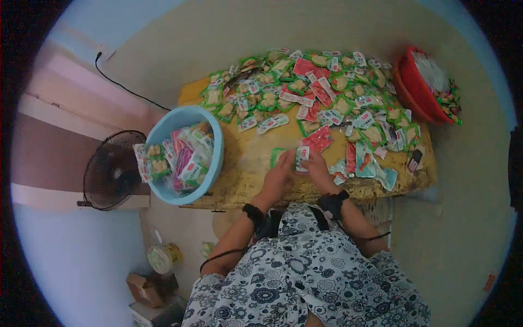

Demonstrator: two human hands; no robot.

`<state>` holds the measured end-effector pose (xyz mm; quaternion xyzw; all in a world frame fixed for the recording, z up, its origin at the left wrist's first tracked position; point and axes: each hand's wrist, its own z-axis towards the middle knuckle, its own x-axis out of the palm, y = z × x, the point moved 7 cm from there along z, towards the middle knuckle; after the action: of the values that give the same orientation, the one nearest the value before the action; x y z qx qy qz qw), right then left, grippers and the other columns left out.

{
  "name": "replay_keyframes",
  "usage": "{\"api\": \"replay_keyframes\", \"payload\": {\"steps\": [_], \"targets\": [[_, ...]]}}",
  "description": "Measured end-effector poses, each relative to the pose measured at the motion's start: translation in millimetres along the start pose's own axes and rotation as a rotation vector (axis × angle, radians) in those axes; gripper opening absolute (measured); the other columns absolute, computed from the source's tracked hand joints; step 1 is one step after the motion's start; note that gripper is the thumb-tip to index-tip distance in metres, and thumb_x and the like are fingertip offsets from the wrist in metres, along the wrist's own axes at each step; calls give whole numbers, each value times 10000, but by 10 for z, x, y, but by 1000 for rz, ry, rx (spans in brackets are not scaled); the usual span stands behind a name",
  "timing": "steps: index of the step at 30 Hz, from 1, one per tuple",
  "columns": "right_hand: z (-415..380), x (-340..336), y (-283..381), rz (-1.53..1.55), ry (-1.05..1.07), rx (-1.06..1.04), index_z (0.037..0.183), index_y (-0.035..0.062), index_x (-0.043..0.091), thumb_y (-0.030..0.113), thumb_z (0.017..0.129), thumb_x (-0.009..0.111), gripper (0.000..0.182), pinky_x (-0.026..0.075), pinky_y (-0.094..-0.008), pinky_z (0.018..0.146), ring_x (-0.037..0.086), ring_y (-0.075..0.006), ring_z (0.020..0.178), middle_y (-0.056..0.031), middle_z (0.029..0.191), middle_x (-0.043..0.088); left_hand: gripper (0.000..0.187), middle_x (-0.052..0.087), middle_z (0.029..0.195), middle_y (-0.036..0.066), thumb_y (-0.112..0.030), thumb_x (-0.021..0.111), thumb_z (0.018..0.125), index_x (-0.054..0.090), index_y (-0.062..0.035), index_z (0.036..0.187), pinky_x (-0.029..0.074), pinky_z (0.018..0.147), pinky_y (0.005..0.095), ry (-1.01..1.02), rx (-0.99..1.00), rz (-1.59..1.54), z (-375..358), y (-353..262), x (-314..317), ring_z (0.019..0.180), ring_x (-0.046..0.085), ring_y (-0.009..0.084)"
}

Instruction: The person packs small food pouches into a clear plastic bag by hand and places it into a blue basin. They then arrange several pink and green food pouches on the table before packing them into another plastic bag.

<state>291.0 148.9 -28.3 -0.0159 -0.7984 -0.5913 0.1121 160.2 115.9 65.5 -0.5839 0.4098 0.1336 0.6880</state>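
Observation:
Close to the table's front edge, my left hand (pixel 280 175) is closed on a small green-and-white food packet (pixel 277 157). My right hand (pixel 317 168) is beside it, its fingers closed on a white packet end with a red label (pixel 302 154). Whether these are two packets or one is hard to tell, as my fingers cover the middle. Just beyond my hands lies a red packet (pixel 318 138). Many green-edged packets (pixel 268 100) with pale contents are spread over the back and right of the yellow table (pixel 245 158), with several red packets among them.
A light blue basin (pixel 217 150) full of packets stands at the table's left end, a black fan (pixel 113 170) beside it. Red basins (pixel 417 87) sit at the back right. Torn-looking wrappers (pixel 376 166) and a small dark object (pixel 415 159) lie at the right.

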Motion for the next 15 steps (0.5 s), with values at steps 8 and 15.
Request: {"api": "replay_keyframes", "payload": {"steps": [8,15], "targets": [[63,568,-390,327,280,375,1091,38,543,204,985,487,204,510,-304,771,575,-163,895,-23,1000,593,856,389,1440,195,12,607,732,242,-112,1496,516,824,428,-138,161,-48,-98,71,82,1090,557,427],[250,752,-550,-588,588,-102,965,68,617,241,971,493,213,516,-313,728,636,-189,846,-58,885,648,785,416,1454,164,-19,637,779,300,-100,1483,484,927,391,-194,-67,-210,-318,636,134,1179,545,327]]}}
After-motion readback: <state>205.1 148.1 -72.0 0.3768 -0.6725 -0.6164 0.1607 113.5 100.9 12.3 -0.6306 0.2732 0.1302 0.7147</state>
